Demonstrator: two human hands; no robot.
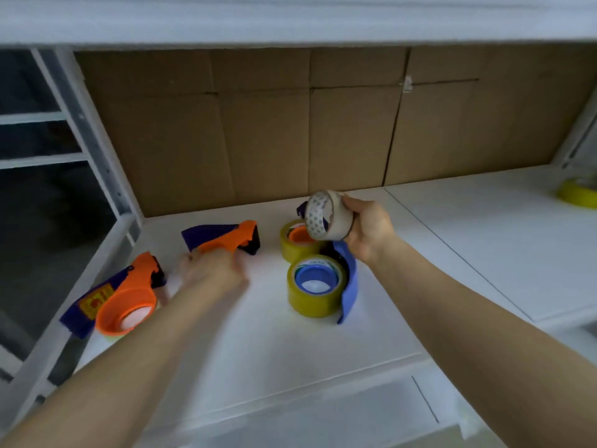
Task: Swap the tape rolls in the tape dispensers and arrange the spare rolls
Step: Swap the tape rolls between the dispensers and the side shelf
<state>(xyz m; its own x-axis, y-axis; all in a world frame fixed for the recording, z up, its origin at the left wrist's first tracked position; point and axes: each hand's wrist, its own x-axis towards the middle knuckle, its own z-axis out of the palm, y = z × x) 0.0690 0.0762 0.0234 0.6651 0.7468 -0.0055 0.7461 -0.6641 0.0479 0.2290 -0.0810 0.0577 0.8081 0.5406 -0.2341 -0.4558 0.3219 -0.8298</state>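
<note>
A storeroom or packing area: white metal shelving (106, 176) backed by flattened cardboard (265, 130).

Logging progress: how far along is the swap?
Looks done: a yellow tape roll sits on the blue plastic dispenser. In hand: the right hand grips a beige tape roll; the left hand, blurred, is at an orange plastic dispenser. Left: seating that roll.

Bare shelf (252, 344) nearer you than both hands: open, room to pass. Just left of yr right hand (368, 231), two yellow rolls (310, 305) block. Orange dispenser (226, 240) sits at far side of left hand (210, 270); cardboard (258, 140) walls off the back.
</note>
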